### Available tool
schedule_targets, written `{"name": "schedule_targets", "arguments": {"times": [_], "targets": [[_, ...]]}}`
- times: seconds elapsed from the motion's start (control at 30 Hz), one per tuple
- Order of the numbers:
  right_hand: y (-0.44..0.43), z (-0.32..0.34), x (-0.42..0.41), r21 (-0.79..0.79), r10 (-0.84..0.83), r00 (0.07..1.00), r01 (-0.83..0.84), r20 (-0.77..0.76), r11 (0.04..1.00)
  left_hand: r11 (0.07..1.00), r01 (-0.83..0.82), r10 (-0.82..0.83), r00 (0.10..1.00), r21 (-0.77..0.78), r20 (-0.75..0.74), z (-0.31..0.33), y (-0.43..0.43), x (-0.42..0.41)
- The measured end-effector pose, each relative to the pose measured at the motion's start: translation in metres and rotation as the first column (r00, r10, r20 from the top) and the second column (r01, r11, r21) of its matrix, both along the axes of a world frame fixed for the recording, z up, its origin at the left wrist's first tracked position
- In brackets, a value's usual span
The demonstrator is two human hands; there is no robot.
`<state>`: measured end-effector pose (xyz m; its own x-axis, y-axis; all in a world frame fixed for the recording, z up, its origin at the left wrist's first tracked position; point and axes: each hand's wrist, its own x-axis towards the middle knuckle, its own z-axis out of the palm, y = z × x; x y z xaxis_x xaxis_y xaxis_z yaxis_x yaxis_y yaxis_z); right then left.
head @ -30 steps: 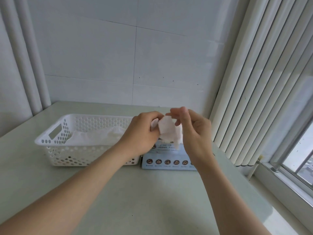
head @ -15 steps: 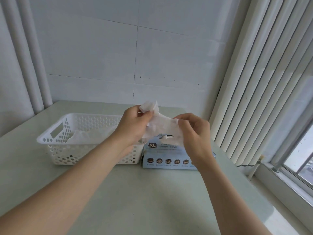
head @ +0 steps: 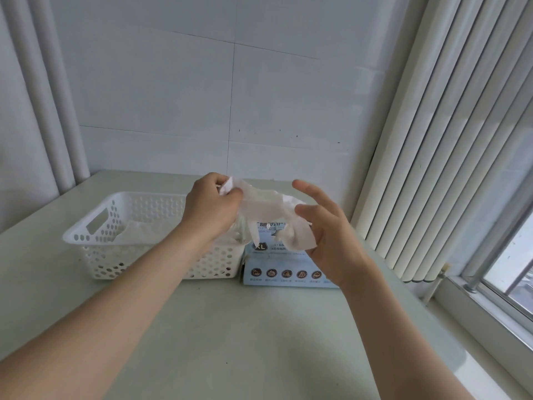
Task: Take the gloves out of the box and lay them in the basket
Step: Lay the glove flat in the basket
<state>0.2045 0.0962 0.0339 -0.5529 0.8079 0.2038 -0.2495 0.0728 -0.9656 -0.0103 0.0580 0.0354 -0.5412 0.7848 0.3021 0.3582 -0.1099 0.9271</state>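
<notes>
Pale tabletop (head: 259, 342), "XL" glove box (head: 288, 264)

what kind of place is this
Probably a plain indoor corner by a window, perhaps a utility room or office; I can't say more. It has a white tiled wall, vertical blinds, and a pale table holding a basket and a box.

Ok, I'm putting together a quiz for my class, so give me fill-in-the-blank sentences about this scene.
1. The left hand grips one end of a white ___.
2. The blue box stands just to the ___ of the white basket.
3. The size mark on the box reads ___.
Missing words: glove; right; XL.
</notes>
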Motion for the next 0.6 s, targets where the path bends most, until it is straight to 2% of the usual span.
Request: {"name": "schedule_targets", "arguments": {"times": [0.1, 0.17, 0.27, 0.33, 0.4, 0.47, 0.6], "targets": [[-0.001, 0.000, -0.002, -0.011, 0.027, 0.997, -0.027, -0.070, 1.000, 0.999, -0.002, -0.006, 0.986, -0.045, -0.168, 0.002, -0.003, 0.002], [-0.001, -0.001, -0.005, -0.051, 0.008, 0.989, -0.015, -0.145, 0.999, 0.999, 0.035, -0.030, 0.955, 0.012, -0.294, 0.006, -0.009, 0.008], [-0.001, -0.003, -0.007, -0.079, -0.025, 0.976, 0.008, -0.215, 0.997, 0.970, 0.224, -0.174, 0.909, 0.092, -0.378, 0.015, -0.018, 0.017], [0.001, -0.004, -0.008, -0.105, -0.037, 0.969, 0.011, -0.246, 0.994, 0.917, 0.393, -0.334, 0.854, 0.074, -0.398, 0.018, -0.024, 0.022], [0.003, -0.003, -0.009, -0.138, -0.034, 0.961, -0.004, -0.274, 0.990, 0.880, 0.475, -0.415, 0.795, 0.028, -0.441, 0.017, -0.027, 0.024], [0.005, -0.002, -0.009, -0.171, -0.025, 0.956, -0.027, -0.292, 0.985, 0.893, 0.449, -0.389, 0.779, 0.005, -0.492, 0.012, -0.025, 0.025], [0.003, 0.000, -0.007, -0.150, 0.006, 0.949, -0.057, -0.316, 0.987, 0.945, 0.309, -0.209, 0.820, 0.106, -0.532, 0.006, -0.014, 0.024]]}}
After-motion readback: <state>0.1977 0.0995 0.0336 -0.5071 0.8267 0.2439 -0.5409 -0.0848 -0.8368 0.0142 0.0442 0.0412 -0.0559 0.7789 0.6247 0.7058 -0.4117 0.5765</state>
